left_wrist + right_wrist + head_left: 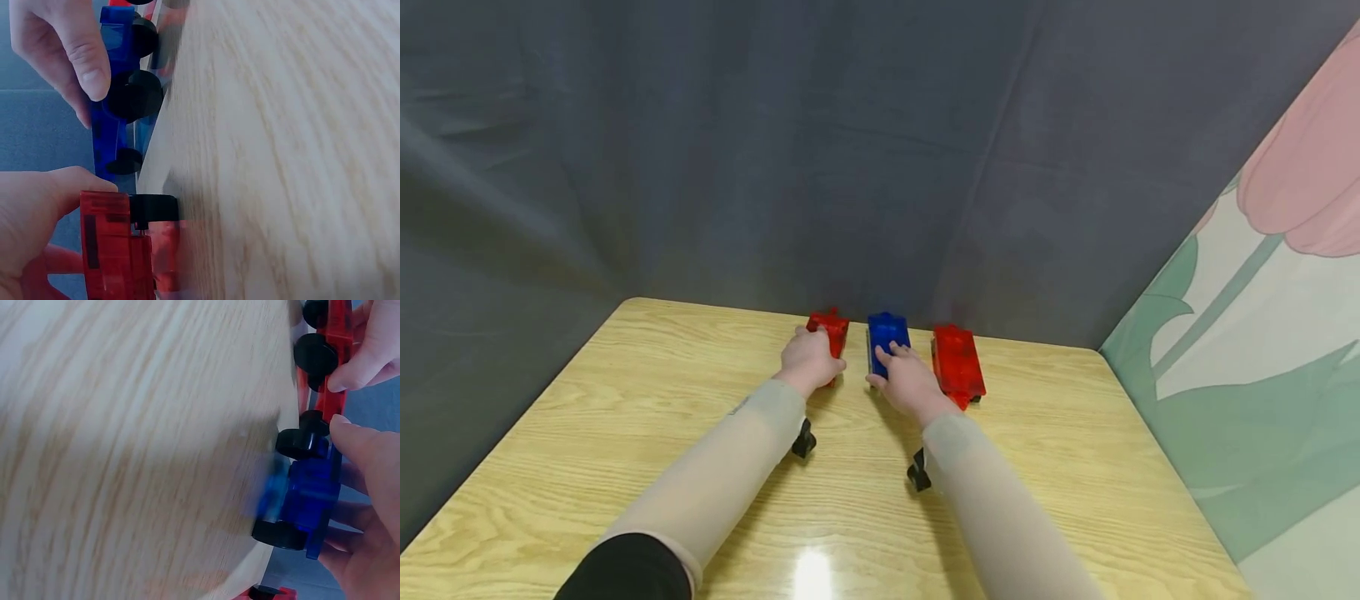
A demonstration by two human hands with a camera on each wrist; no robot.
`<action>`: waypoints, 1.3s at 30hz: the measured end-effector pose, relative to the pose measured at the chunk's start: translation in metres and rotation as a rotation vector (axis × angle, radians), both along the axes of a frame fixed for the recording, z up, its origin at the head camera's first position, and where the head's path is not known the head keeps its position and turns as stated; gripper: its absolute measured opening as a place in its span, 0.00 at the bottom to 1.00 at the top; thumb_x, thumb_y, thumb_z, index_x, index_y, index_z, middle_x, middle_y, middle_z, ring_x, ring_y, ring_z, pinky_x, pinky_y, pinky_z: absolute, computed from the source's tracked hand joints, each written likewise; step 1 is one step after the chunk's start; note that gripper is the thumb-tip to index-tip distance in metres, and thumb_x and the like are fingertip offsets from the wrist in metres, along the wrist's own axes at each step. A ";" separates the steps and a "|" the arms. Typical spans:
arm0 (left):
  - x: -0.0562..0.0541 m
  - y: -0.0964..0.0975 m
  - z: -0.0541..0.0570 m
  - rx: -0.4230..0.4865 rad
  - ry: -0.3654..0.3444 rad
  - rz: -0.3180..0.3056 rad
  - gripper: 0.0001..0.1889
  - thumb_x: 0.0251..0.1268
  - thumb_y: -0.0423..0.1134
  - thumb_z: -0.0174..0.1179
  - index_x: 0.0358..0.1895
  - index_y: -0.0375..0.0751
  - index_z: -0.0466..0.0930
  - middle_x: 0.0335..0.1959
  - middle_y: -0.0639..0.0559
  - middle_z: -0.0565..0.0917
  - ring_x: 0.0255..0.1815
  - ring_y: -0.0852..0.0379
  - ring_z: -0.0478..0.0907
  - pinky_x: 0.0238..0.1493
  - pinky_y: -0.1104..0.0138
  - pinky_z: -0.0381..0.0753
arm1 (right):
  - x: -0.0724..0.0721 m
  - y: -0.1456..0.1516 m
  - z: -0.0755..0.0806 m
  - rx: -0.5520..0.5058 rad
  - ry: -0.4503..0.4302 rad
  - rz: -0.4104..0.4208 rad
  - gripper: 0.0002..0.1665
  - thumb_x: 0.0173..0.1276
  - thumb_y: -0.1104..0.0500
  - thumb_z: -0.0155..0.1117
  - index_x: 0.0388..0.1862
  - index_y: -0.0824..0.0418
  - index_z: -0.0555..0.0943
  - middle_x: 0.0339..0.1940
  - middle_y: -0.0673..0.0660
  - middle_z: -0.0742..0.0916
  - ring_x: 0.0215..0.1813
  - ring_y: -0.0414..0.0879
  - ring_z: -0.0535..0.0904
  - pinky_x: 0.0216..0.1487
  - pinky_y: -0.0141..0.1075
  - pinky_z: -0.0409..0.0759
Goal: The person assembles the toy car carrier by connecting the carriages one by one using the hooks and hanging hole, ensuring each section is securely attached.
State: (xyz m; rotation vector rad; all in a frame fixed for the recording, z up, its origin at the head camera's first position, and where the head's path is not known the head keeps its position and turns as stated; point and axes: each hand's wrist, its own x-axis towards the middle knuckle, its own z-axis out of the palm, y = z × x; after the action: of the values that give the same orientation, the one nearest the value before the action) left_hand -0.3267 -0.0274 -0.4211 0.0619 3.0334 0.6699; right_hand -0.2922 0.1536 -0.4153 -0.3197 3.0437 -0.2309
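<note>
Three see-through plastic toy wagons on black wheels stand side by side near the table's back edge. My left hand (812,358) grips the left red wagon (837,333), thumb on the side facing the blue one; that wagon's end (106,244) fills the lower part of the left wrist view. Over the middle, blue wagon (882,333) lies my right hand (910,379), its thumb at one side (353,434) and fingers at the other, partly covering the top. Just right of this hand, untouched, is a second red wagon (957,362) with a pointed tab toward me.
The light wood table (865,517) meets a dark grey curtain (850,167) right behind the wagons. A wall with painted tulips (1262,375) borders the right side. Small black wrist cameras (803,439) hang under both forearms.
</note>
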 end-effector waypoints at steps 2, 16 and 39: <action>0.000 -0.002 0.000 -0.002 0.004 -0.001 0.38 0.59 0.54 0.68 0.67 0.33 0.70 0.52 0.32 0.70 0.40 0.43 0.76 0.44 0.51 0.81 | 0.000 -0.001 0.001 -0.002 -0.006 0.004 0.39 0.73 0.38 0.56 0.78 0.50 0.61 0.78 0.60 0.61 0.77 0.60 0.54 0.72 0.53 0.57; 0.008 -0.029 0.023 0.043 0.041 -0.077 0.50 0.59 0.52 0.67 0.78 0.33 0.49 0.65 0.28 0.61 0.45 0.41 0.76 0.44 0.52 0.80 | -0.001 -0.001 0.001 0.005 -0.019 0.000 0.40 0.73 0.38 0.55 0.78 0.50 0.61 0.78 0.60 0.61 0.77 0.59 0.54 0.73 0.52 0.56; 0.038 -0.067 0.051 0.026 0.038 -0.190 0.52 0.55 0.43 0.68 0.77 0.26 0.45 0.70 0.30 0.58 0.50 0.41 0.74 0.46 0.55 0.77 | -0.005 -0.001 0.007 0.046 -0.038 0.005 0.39 0.72 0.38 0.57 0.78 0.49 0.62 0.77 0.61 0.62 0.76 0.61 0.57 0.72 0.54 0.58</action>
State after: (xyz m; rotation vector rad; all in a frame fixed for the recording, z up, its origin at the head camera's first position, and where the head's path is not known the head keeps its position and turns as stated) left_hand -0.2885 -0.0946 -0.3703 0.3615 3.0020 0.6998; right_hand -0.2972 0.1529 -0.4084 -0.3163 3.0053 -0.1645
